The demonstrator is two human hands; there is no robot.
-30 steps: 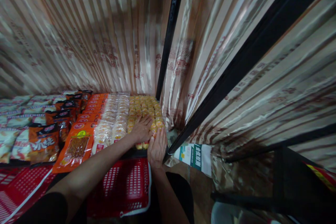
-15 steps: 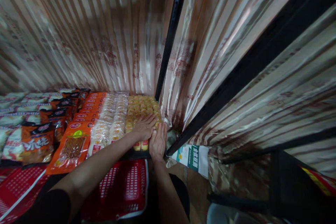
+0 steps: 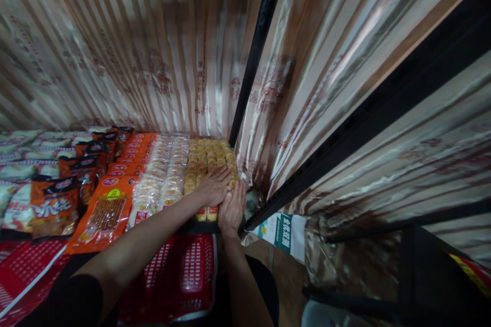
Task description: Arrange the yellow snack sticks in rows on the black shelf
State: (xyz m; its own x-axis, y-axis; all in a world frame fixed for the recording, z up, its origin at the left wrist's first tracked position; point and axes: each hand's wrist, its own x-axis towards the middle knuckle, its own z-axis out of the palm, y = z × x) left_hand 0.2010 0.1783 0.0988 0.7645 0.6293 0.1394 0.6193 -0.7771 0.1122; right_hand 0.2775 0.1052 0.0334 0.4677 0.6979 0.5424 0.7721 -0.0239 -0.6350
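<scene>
Rows of small yellow packaged snacks (image 3: pixel 199 156) stand at the shelf's right end. My left hand (image 3: pixel 215 185) lies flat on top of them, fingers stretched toward the right. Against their right side rests my right hand (image 3: pixel 232 209), its fingers extended and pointing away from me. The two hands touch near the fingertips and thumb. Left of the yellow packs are clear bags of pale round pastries (image 3: pixel 171 173), then an orange pack of brown sticks (image 3: pixel 107 207). The packs beneath my hands are partly hidden.
Red plastic baskets (image 3: pixel 199 306) sit below the shelf front. Orange-and-black snack bags (image 3: pixel 56 207) and white bags (image 3: pixel 19 209) fill the left side. A black upright post (image 3: pixel 251 69) and a slanted black beam (image 3: pixel 326 158) border the right corner, with pleated curtain (image 3: pixel 184 87) behind.
The view has shifted slightly. Both hands stay on the yellow packs in nearly the same pose, with no clear movement of the goods.
</scene>
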